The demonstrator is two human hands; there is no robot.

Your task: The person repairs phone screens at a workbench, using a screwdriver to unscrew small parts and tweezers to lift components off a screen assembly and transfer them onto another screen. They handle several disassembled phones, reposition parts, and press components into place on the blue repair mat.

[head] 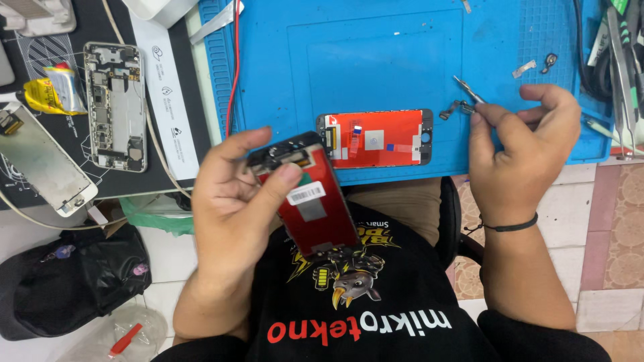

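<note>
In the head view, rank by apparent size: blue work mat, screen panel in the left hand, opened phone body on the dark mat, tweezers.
1. blue work mat
2. screen panel, though nearness to the camera enlarges it
3. opened phone body, similar
4. tweezers

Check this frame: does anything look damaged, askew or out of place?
Nothing looks broken. The open phone body lies with its insides bare on the dark mat, small loose metal parts are scattered on the blue mat, and a black bag sits on the floor.
</note>
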